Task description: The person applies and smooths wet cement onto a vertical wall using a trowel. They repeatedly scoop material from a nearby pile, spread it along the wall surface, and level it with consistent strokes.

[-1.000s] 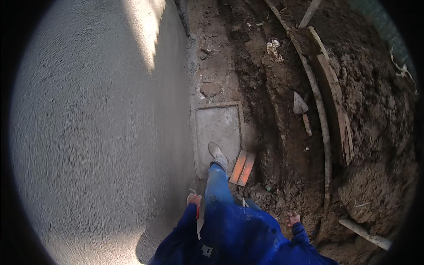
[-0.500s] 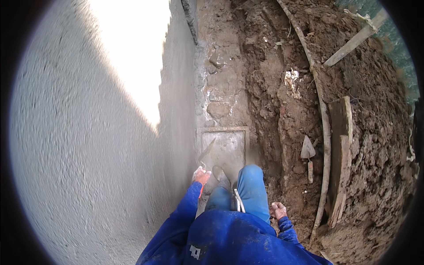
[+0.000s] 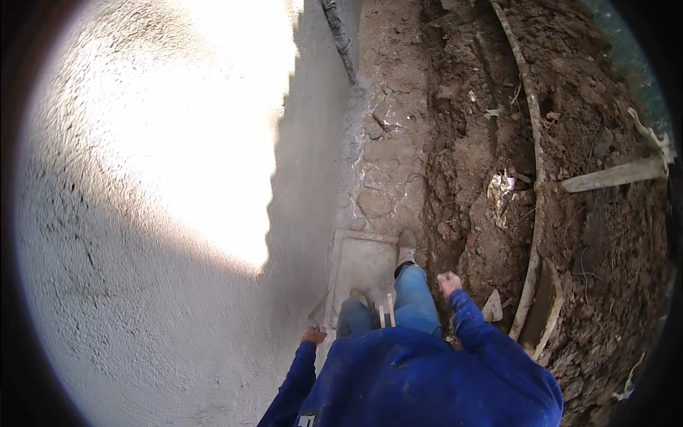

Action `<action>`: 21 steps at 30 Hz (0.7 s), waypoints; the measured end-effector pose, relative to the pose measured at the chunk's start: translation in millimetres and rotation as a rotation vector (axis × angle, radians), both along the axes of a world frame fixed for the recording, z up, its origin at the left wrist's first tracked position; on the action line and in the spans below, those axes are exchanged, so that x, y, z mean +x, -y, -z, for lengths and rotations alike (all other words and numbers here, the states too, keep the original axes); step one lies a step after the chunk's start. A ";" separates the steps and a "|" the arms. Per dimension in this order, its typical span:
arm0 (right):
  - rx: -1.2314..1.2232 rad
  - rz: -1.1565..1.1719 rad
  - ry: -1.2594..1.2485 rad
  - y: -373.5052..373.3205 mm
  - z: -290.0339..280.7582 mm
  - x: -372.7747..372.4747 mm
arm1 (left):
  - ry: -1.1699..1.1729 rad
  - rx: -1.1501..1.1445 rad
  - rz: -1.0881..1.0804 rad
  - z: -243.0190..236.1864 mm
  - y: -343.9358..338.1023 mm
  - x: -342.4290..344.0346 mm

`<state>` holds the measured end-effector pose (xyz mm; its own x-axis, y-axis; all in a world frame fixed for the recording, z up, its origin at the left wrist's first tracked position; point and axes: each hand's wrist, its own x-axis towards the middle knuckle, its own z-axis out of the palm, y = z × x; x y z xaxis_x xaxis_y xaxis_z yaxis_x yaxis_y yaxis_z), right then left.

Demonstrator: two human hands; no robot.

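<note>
Left hand [image 3: 313,335] looks closed on a trowel [image 3: 318,309], blade just beside the wall [image 3: 304,235]; right hand [image 3: 449,283], on the side away from the wall, is curled nearly closed, nothing seen in it. Step in hand reads as walking along the wall, one boot [image 3: 406,246] ahead; next move would call for sure footing, blade clear of the wall.
</note>
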<state>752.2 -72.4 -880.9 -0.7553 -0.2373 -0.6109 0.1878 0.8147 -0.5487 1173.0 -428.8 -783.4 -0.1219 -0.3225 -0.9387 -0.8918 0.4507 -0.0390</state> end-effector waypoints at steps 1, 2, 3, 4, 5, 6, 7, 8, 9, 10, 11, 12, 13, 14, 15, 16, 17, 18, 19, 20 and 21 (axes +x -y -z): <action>-0.083 0.007 0.031 47.9 -5.7 -29.6 | -0.003 0.001 0.033 23.8 5.3 34.9; -0.191 -0.099 0.059 97.3 -28.8 -57.1 | 0.002 0.010 0.057 28.7 4.3 63.3; -0.241 -0.041 0.198 125.9 -51.4 -82.1 | 0.013 -0.019 -0.017 23.1 -3.5 53.5; -0.321 0.087 0.237 156.7 -88.3 -99.3 | 0.024 -0.051 -0.086 14.2 -6.0 28.8; -0.294 0.152 0.312 180.7 -128.9 -116.1 | 0.031 -0.079 -0.149 -1.7 -4.9 -9.7; -0.306 0.163 0.324 193.9 -148.1 -128.9 | -0.020 -0.108 -0.178 -13.5 -2.0 -42.4; -0.324 0.174 0.334 203.2 -157.3 -136.3 | -0.075 -0.142 -0.205 -19.3 5.9 -71.0; -0.328 0.153 0.326 208.9 -158.9 -139.0 | -0.104 -0.094 -0.322 -16.3 16.3 -90.6; -0.331 0.130 0.319 214.1 -156.7 -140.5 | -0.131 -0.045 -0.441 -10.8 25.8 -107.8; -0.324 0.110 0.310 216.2 -152.4 -141.3 | -0.145 -0.016 -0.499 -16.5 33.6 -134.3; -0.318 0.126 0.327 217.2 -147.0 -136.5 | -0.156 0.013 -0.559 -33.8 44.0 -165.8; -0.327 0.129 0.339 223.5 -141.9 -132.5 | -0.176 0.029 -0.626 -35.0 59.8 -194.7; -0.349 0.124 0.345 232.6 -149.6 -128.8 | -0.235 -0.030 -0.549 -23.0 72.2 -211.6; -0.349 0.130 0.382 245.4 -162.3 -125.4 | -0.292 -0.089 -0.474 -8.0 84.2 -225.6; -0.363 0.129 0.383 250.4 -154.6 -117.1 | -0.325 -0.136 -0.400 10.5 89.4 -236.1; -0.359 0.127 0.412 255.7 -138.4 -106.7 | -0.389 -0.166 -0.452 28.5 90.6 -243.0; -0.357 0.122 0.441 262.6 -121.3 -99.0 | -0.454 -0.200 -0.506 45.4 93.4 -251.8; -0.344 0.105 0.483 261.1 -101.1 -87.2 | -0.391 -0.159 -0.468 58.3 99.9 -266.1; -0.344 0.086 0.517 264.6 -76.2 -79.5 | -0.342 -0.126 -0.427 72.2 113.3 -285.2; -0.355 0.064 0.554 273.9 -49.6 -74.2 | -0.365 -0.143 -0.457 91.0 119.6 -294.2; -0.346 0.075 0.606 286.9 -24.6 -67.3 | -0.387 -0.167 -0.487 111.9 124.4 -298.7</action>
<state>684.8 -359.3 -856.3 -0.3272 -0.4549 -0.8283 0.5919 0.5846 -0.5549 874.2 -553.2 -895.3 -0.2439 -0.5643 -0.7887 -0.9565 0.0058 0.2917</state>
